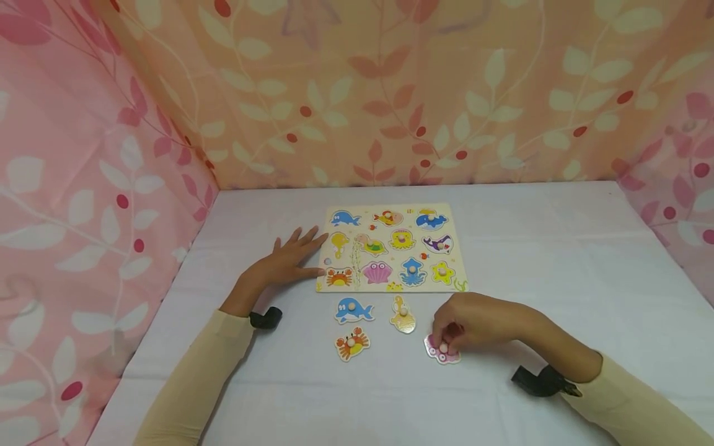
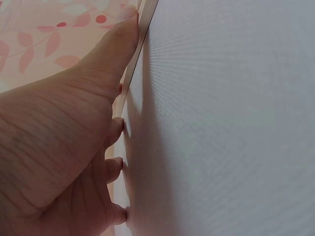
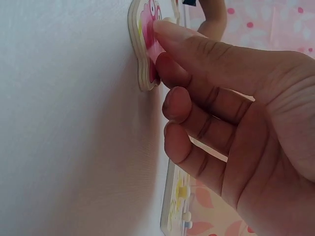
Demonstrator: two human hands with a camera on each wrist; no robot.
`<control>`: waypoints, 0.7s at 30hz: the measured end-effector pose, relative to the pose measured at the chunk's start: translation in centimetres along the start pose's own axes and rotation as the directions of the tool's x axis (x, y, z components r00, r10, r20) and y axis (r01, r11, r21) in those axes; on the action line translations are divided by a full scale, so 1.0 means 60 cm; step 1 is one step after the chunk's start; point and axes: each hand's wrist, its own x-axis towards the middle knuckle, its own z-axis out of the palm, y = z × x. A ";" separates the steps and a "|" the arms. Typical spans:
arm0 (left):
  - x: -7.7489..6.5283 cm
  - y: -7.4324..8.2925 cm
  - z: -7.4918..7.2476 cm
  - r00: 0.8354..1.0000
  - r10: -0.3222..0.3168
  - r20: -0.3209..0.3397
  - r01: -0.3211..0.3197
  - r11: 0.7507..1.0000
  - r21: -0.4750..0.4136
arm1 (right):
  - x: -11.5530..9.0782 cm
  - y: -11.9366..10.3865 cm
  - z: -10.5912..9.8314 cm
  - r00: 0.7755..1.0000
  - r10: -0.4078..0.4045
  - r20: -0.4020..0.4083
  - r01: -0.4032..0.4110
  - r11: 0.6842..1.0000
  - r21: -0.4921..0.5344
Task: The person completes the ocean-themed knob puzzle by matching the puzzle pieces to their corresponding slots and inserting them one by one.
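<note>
A wooden puzzle board (image 1: 395,257) with sea-animal pictures lies flat on the table. My left hand (image 1: 287,260) rests at its left side, fingers spread, with fingertips and thumb touching the edge. Below the board, my right hand (image 1: 480,319) has curled fingers, thumb and forefinger holding a pink seashell puzzle piece (image 1: 443,358) near its knob. The right wrist view shows the thumb against the face of the seashell piece (image 3: 147,29); whether it is off the table I cannot tell. Other loose knobbed pieces are a blue dolphin (image 1: 362,311), a crab (image 1: 359,348) and a seahorse (image 1: 406,322).
Several knobbed pieces sit in the board, among them a squid (image 1: 413,279), a starfish (image 1: 443,280) and an octopus (image 1: 398,232). A white cloth covers the table (image 1: 268,384). Patterned curtains (image 1: 346,148) stand behind and at both sides.
</note>
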 end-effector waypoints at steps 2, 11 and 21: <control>0.000 0.000 0.000 1.000 0.003 -0.002 -0.003 1.000 0.001 | 0.001 0.003 0.001 1.000 -0.004 -0.003 0.004 1.000 0.005; -0.002 0.000 0.003 1.000 -0.005 0.001 0.005 1.000 -0.001 | 0.003 0.010 0.006 1.000 -0.027 0.000 0.027 0.999 0.023; -0.002 0.001 0.002 1.000 -0.002 -0.003 0.002 1.000 0.008 | 0.005 0.010 0.007 1.000 -0.016 -0.003 0.016 1.000 0.000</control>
